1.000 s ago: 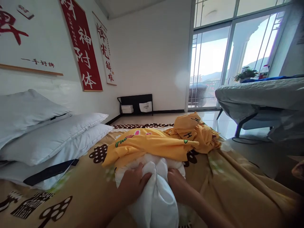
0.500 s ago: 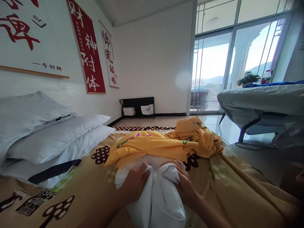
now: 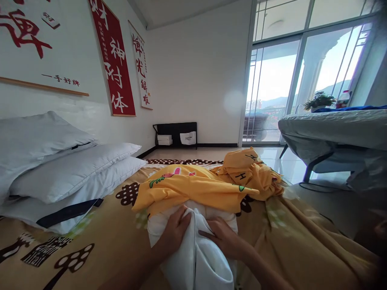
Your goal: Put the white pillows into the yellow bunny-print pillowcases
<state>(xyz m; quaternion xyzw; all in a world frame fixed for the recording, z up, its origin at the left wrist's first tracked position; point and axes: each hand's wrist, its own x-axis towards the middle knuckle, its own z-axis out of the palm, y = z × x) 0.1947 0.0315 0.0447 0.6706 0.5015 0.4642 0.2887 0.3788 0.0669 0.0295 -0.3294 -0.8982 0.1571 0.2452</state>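
Observation:
A white cloth (image 3: 196, 257) lies bunched on the tan bedspread (image 3: 115, 237) right in front of me. My left hand (image 3: 175, 231) grips a raised fold of it on the left side. My right hand (image 3: 222, 237) rests flat on the cloth to the right, fingers stretched out toward the left hand. A yellow garment (image 3: 193, 187) with printed letters lies just beyond the cloth, partly over its far edge. A second crumpled yellow garment (image 3: 250, 171) sits behind it to the right.
Three white pillows (image 3: 60, 169) are stacked at the left against the wall. A grey covered table (image 3: 332, 129) stands at the right by the glass doors. A low black rack (image 3: 177, 135) sits against the far wall.
My right hand let go of the bunched cloth and now lies flat on it with fingers out. My left hand kept its grip. The view shifted slightly.

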